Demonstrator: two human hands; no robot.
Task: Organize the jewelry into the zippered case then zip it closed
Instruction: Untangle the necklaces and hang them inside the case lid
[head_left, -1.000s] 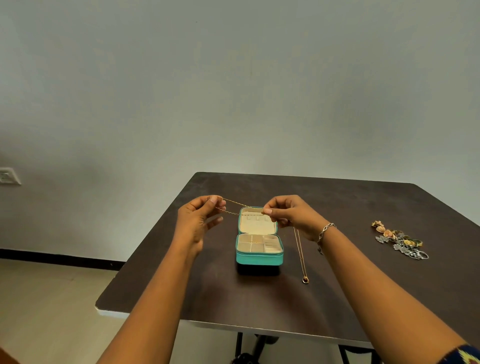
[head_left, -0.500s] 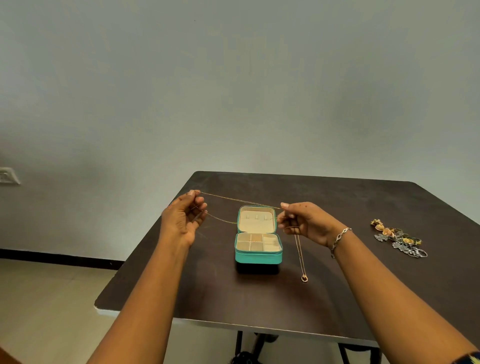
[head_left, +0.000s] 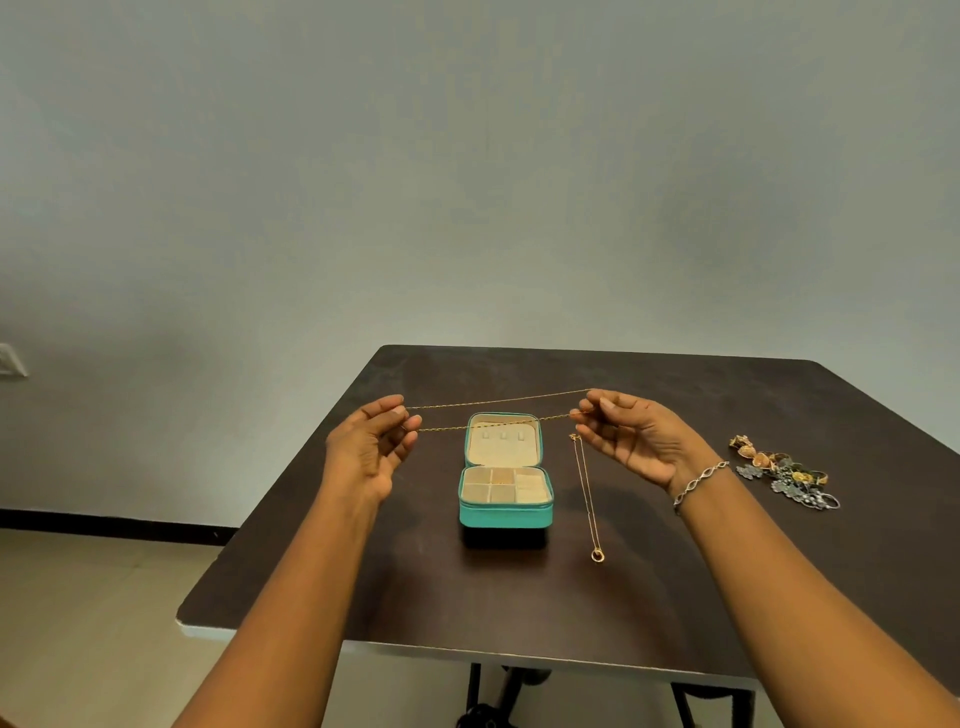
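Holding gold chain (head_left: 498, 399) above dark table (head_left: 675, 597); grey wall (head_left: 467, 156) behind.

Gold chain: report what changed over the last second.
The left hand and right hand drew apart sideways, pulling the gold chain out into two long strands above the open teal jewelry case. Both kept pinching it; nothing was let go. The case, the pendant necklace beside it and the jewelry pile stayed put.
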